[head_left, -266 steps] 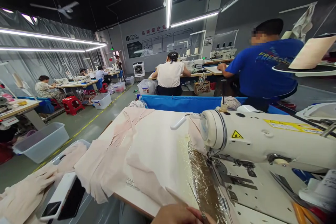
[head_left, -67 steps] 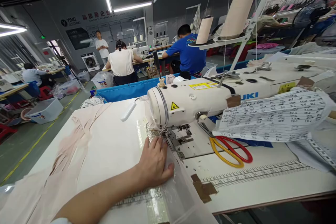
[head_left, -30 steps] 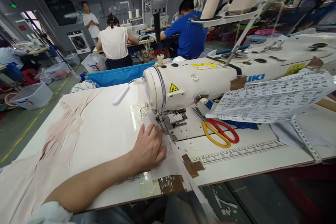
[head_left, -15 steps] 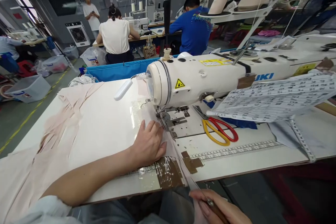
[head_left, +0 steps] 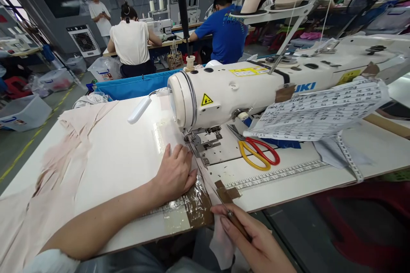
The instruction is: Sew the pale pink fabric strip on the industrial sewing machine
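— Head view: what's around?
— A sewing hall with other workers behind. On the white table [head_left: 121, 153] stands a sewing machine [head_left: 243, 89], with scissors [head_left: 258, 153] beside its foot.
— The hands?
— The left hand [head_left: 174, 172] lies flat, pressing the pale fabric strip [head_left: 221, 239] just before the presser foot. The right hand [head_left: 256, 243], at the table edge, pinches a thin tool [head_left: 235, 221] that points along the strip.

Single head-worn view, forward and downward, close above the sewing table [head_left: 128, 158].
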The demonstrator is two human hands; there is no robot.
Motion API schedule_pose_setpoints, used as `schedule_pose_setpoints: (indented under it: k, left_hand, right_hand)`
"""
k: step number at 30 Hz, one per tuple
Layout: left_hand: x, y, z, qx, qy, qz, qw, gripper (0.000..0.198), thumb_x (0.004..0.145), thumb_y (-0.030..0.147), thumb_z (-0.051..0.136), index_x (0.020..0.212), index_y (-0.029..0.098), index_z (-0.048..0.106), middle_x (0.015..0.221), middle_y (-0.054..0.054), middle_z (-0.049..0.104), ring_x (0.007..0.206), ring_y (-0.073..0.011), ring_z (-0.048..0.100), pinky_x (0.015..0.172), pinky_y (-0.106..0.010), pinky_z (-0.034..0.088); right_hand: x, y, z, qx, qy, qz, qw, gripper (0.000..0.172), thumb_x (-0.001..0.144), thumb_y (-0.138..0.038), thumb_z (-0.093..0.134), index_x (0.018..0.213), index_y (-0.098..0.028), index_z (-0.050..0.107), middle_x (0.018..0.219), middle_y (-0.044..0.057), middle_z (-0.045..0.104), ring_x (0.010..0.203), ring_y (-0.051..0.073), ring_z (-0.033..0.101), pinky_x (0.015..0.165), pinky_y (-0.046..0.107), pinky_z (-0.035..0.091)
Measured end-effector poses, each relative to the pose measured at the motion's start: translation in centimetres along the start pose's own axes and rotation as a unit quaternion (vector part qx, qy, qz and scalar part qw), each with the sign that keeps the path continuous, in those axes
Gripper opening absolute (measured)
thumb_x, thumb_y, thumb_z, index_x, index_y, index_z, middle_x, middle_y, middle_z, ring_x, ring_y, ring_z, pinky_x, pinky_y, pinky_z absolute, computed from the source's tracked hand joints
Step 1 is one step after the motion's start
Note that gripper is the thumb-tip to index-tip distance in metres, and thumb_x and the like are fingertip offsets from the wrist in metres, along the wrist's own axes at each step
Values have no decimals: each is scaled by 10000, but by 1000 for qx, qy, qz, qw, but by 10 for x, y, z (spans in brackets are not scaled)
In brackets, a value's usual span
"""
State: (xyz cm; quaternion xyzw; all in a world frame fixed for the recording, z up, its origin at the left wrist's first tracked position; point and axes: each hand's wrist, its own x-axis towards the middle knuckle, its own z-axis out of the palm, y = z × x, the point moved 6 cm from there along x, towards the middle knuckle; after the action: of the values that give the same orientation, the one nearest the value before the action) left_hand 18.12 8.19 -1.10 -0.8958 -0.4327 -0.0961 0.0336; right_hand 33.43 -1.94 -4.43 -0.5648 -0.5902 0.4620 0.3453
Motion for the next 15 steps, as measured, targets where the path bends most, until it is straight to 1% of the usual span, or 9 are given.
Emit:
schedule_pose_setpoints:
  k: [5, 7, 9, 12, 14, 15]
  left_hand:
    - [2, -2, 1, 36, 3, 8, 999, 378, 956, 248, 338, 1258, 85, 497, 1253, -171, 523, 1195, -316, 420, 1060, -567, 311]
    - [3, -5, 4, 59, 9, 9, 998, 357, 936, 203, 375, 1249, 95, 508, 1260, -176, 520, 1210, -322, 415, 1063, -572, 308]
    - [6, -9, 6, 82, 24, 10, 996, 344, 909, 148, 413, 1232, 107, 524, 1257, -173, 524, 1223, -324, 413, 1074, -578, 292]
    - [8, -12, 7, 107, 45, 22, 993, 346, 878, 81, 443, 1206, 116, 548, 1228, -153, 546, 1204, -316, 432, 1094, -565, 273]
    - [9, -12, 6, 106, 43, 23, 993, 355, 868, 57, 446, 1202, 108, 554, 1196, -142, 562, 1160, -303, 458, 1069, -524, 325]
    - [9, -12, 5, 100, 40, 19, 994, 358, 870, 50, 439, 1204, 103, 554, 1175, -136, 571, 1130, -293, 472, 1036, -494, 368]
  right_hand:
    - [12, -1, 4, 61, 8, 17, 998, 437, 867, -545, 577, 1121, -209, 698, 1090, 100, 722, 1102, 261, 638, 897, 292, 535]
    - [11, 2, 7, 112, 16, 41, 993, 461, 836, -568, 613, 1120, -218, 703, 1114, 97, 716, 1142, 267, 614, 943, 312, 512]
    - [6, 6, 12, 185, 32, 82, 979, 461, 794, -564, 670, 1113, -234, 712, 1126, 85, 711, 1153, 265, 604, 953, 318, 505]
    - [-10, 15, 24, 301, 51, 167, 938, 465, 751, -541, 722, 1105, -239, 716, 1157, 80, 692, 1087, 270, 634, 858, 337, 562]
    - [-20, 19, 31, 339, 57, 201, 917, 453, 760, -538, 710, 1094, -233, 712, 1147, 77, 683, 1013, 269, 658, 770, 345, 593]
    - [-24, 21, 33, 336, 54, 206, 917, 437, 771, -539, 696, 1079, -229, 711, 1118, 73, 686, 975, 264, 667, 749, 343, 598]
